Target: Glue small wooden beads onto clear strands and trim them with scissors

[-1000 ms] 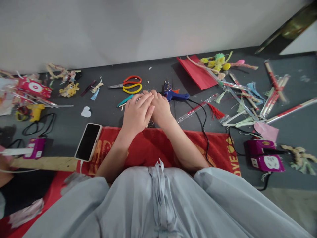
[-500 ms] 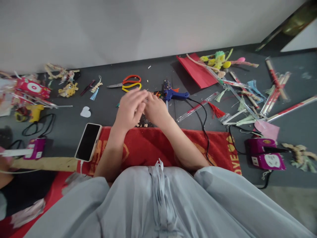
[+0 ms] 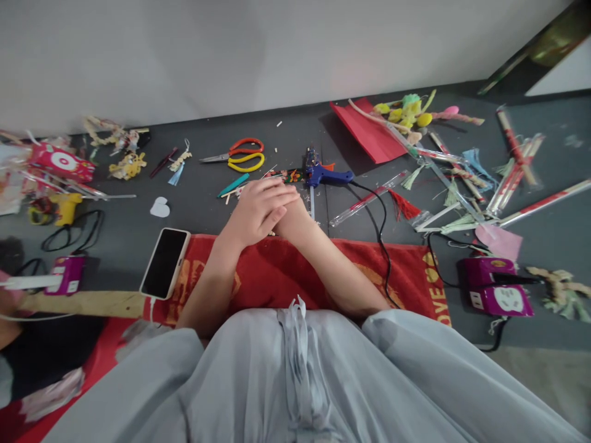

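Observation:
My left hand (image 3: 258,209) lies across the back of my right hand, its fingers stretched out and its thumb pointing to the right. Beneath it, my right hand (image 3: 292,216) is mostly covered, so its fingers are hidden. Behind the hands is a blue glue gun (image 3: 330,175) on a dark patterned piece (image 3: 294,176). A teal pen-shaped tool (image 3: 233,184) lies just beyond my left hand, near small wooden bits. Scissors (image 3: 240,157) with orange and yellow handles rest farther back. Under my forearms is a red towel (image 3: 286,277).
A phone (image 3: 165,264) on a cable lies to the left, near a white paper heart (image 3: 159,207). Red paper (image 3: 369,132), wrapped sticks with tassels and a purple box (image 3: 494,286) occupy the right side. A black cord (image 3: 383,227) crosses the towel. Another person's arm (image 3: 9,307) shows far left.
My left hand has moved right and down, settling further over my right hand. Both hands have drawn nearer to me, uncovering more of the teal tool and the patterned piece.

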Demonstrator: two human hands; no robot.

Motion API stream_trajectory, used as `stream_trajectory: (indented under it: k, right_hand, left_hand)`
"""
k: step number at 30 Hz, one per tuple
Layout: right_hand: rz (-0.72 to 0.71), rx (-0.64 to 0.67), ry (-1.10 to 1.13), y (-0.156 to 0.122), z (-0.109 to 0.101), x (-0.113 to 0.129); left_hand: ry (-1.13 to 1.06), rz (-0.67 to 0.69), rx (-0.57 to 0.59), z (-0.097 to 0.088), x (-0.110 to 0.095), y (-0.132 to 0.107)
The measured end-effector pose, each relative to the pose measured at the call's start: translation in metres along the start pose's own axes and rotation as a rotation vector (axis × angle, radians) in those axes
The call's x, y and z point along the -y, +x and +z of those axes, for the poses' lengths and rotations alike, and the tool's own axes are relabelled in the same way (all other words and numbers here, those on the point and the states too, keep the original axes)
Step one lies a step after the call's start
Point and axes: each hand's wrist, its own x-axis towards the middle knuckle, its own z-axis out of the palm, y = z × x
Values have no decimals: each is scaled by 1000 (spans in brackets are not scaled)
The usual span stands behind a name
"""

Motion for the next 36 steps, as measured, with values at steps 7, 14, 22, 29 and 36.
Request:
stream_trajectory:
  k: [7,14,22,29,36]
  right_hand:
    - [-76,-115,-59,-9,-11,11]
    - [-70,38,-70,-7,-12,12]
    - [-85,-23,-91,-9,-14,15]
    - [-78,113,-84,-9,-21,23]
    - [-131,-34,-90,-10,-14,18]
  left_hand:
    - [156,-373,-191,-8,29,-5]
    - [99,-293,-6,-8,7,-2]
    - [25,-404,-91,-23,19,7]
    - [-155,-316,33,-23,12,19]
    - [15,-488,-257,-29,25,16]
